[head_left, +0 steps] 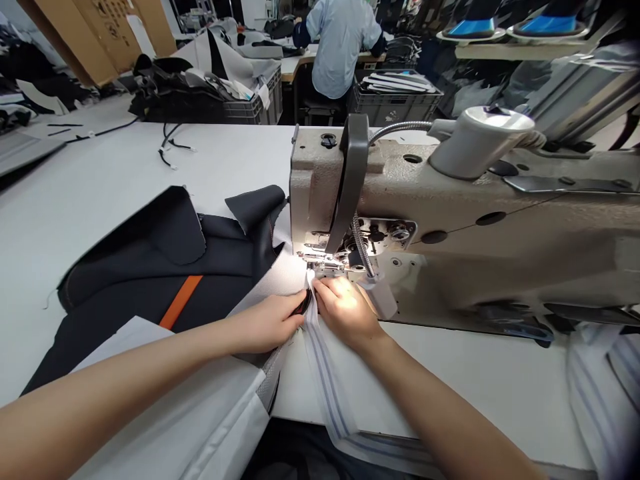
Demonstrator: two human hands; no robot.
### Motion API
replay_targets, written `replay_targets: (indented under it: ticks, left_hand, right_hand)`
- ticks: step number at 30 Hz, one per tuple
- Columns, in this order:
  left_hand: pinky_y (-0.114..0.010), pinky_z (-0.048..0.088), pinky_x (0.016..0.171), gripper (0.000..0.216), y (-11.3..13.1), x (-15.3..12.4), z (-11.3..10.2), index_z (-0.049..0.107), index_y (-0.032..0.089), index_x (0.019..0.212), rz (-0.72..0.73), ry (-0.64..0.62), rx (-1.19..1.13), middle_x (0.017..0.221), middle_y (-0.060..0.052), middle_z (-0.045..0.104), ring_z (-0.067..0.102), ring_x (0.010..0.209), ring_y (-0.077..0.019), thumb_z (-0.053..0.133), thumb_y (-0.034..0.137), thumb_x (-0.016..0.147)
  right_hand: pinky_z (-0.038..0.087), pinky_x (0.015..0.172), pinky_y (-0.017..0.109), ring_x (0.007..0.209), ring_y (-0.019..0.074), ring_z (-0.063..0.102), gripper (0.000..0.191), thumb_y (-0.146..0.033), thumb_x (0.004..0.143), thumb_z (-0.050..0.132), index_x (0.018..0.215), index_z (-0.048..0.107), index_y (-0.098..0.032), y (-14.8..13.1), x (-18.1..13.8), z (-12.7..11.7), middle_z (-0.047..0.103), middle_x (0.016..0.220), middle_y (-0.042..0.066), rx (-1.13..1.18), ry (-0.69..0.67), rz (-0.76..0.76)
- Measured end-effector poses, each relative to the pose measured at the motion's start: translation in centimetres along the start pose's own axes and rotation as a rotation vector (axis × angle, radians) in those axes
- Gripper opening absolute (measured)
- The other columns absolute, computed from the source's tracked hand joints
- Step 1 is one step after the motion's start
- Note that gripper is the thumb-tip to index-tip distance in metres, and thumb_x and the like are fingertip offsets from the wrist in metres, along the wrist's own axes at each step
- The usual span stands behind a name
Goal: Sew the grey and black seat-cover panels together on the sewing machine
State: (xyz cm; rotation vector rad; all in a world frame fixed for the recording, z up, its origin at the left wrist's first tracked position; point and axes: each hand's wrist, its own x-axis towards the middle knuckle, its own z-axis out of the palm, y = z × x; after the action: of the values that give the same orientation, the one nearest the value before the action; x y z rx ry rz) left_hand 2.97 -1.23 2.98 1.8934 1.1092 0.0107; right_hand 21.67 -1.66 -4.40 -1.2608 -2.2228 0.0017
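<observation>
My left hand (pixel 270 323) is closed on the edge of a black fabric piece (pixel 220 250) with an orange stripe and a white backing, thumb and fingers pinching it just in front of the needle area. My right hand (pixel 347 310) presses a white strip with blue lines (pixel 325 373) beside that edge, its fingertips close to the presser foot (pixel 327 263). From there the strip runs down over the table's front edge. The sewing machine (pixel 450 220) stands over the work, and its lamp lights my right hand. The fingertips partly hide the seam.
Behind the white table (pixel 120 160), a person in a light blue shirt (pixel 343 43) sits at another bench. Grey crates (pixel 395 100) and a cardboard box (pixel 100 40) stand around. More striped strip (pixel 600 380) hangs at the right, and short black cords (pixel 170 143) lie on the table.
</observation>
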Motion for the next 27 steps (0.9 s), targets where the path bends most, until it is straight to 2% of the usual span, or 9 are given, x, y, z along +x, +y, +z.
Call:
replay_targets:
  ticks: [1,3,7,9,12,16,20,27]
  left_hand:
    - [-0.031,0.042,0.081,0.047,0.1,0.2,0.0,0.043,0.017,0.132,0.003,0.007,0.056,0.114,-0.011,0.060,0.057,0.101,-0.0274,0.040,0.033,0.088]
    - [-0.034,0.042,0.084,0.049,0.3,0.6,0.0,0.038,0.018,0.134,-0.032,-0.004,0.138,0.121,-0.013,0.057,0.056,0.106,-0.0291,0.040,0.034,0.088]
    - [-0.033,0.042,0.074,0.038,0.5,0.7,-0.2,0.044,0.018,0.124,-0.067,0.016,0.184,0.107,-0.011,0.062,0.060,0.093,-0.0276,0.039,0.030,0.088]
    - [-0.031,0.041,0.067,0.032,0.3,0.6,-0.1,0.044,0.019,0.117,-0.055,0.043,0.147,0.098,-0.008,0.062,0.060,0.085,-0.0253,0.040,0.029,0.087]
    - [-0.028,0.036,0.057,0.034,-0.3,0.6,0.2,0.039,0.019,0.116,-0.099,0.085,0.063,0.081,-0.003,0.056,0.057,0.071,-0.0220,0.043,0.033,0.085]
    - [-0.026,0.032,0.053,0.025,-0.6,0.6,0.5,0.034,0.020,0.104,-0.143,0.105,-0.035,0.070,0.003,0.046,0.051,0.063,-0.0180,0.044,0.030,0.084]
    - [-0.026,0.032,0.056,0.016,-0.1,0.7,0.5,0.030,0.021,0.091,-0.121,0.140,-0.063,0.072,0.003,0.045,0.049,0.065,-0.0168,0.043,0.025,0.083]
    - [-0.028,0.033,0.058,0.017,-0.2,2.5,0.0,0.029,0.022,0.087,-0.139,0.236,-0.081,0.076,0.001,0.048,0.050,0.069,-0.0182,0.045,0.022,0.079]
  right_hand:
    - [0.045,0.076,0.033,0.084,0.0209,0.058,0.026,-0.019,0.093,0.039,0.102,0.064,-0.017,-0.2,0.0,-0.1,0.066,0.092,0.007,0.014,0.000,-0.015]
    - [0.045,0.078,0.033,0.086,0.0211,0.058,0.028,-0.021,0.093,0.038,0.105,0.063,-0.017,-0.3,0.1,-0.4,0.067,0.094,0.007,0.061,0.007,0.013]
    - [0.044,0.073,0.032,0.080,0.0217,0.059,0.025,-0.038,0.089,0.049,0.088,0.064,-0.018,-0.3,0.5,-0.5,0.066,0.082,0.006,0.163,-0.023,0.233]
    - [0.044,0.068,0.029,0.071,0.0185,0.059,0.020,-0.036,0.085,0.053,0.078,0.062,-0.020,-0.4,0.6,-0.4,0.064,0.072,0.002,0.214,-0.045,0.281]
    - [0.044,0.063,0.025,0.063,0.0141,0.058,0.018,-0.025,0.086,0.048,0.072,0.059,-0.021,-0.7,0.7,-0.2,0.061,0.064,-0.002,0.263,-0.033,0.304]
    - [0.046,0.060,0.023,0.061,0.0125,0.059,0.023,-0.025,0.090,0.042,0.077,0.060,-0.020,-1.2,0.4,0.3,0.065,0.070,-0.002,0.259,0.005,0.280]
    - [0.044,0.061,0.024,0.068,0.0150,0.061,0.023,-0.025,0.089,0.045,0.083,0.066,-0.019,-1.8,0.1,0.4,0.066,0.077,0.003,0.190,0.023,0.206]
    - [0.039,0.052,0.027,0.060,0.0176,0.057,0.032,-0.027,0.087,0.048,0.108,0.067,-0.013,-1.9,0.2,0.0,0.062,0.068,0.005,-0.125,-0.035,0.077]
